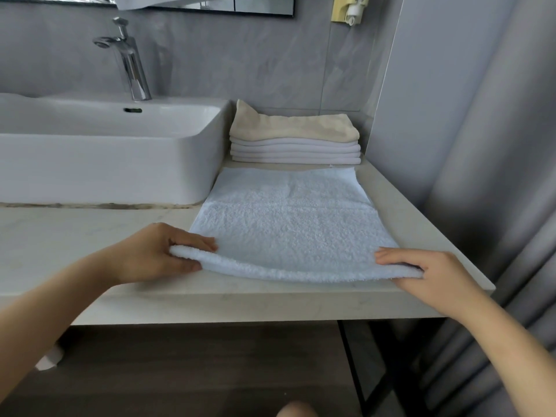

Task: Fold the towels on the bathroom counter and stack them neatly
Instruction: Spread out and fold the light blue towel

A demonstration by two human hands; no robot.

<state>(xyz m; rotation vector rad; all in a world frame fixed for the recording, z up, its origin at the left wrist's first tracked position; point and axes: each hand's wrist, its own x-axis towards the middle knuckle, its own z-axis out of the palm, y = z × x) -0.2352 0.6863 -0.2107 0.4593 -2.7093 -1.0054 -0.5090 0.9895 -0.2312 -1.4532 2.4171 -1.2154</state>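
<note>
Both hands pinch white fluffy towel (288,224), near edge lifted off counter (90,230).

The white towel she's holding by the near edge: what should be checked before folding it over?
1. Left hand pinches the white towel at its near left corner: ok.
2. Right hand grips the near right corner: ok.
3. Far part of the towel lies flat on the counter: ok.
4. Far edge clear of the folded stack: ok, a narrow gap shows.
5. Near edge level: not ok, it sags mid-span.
</note>
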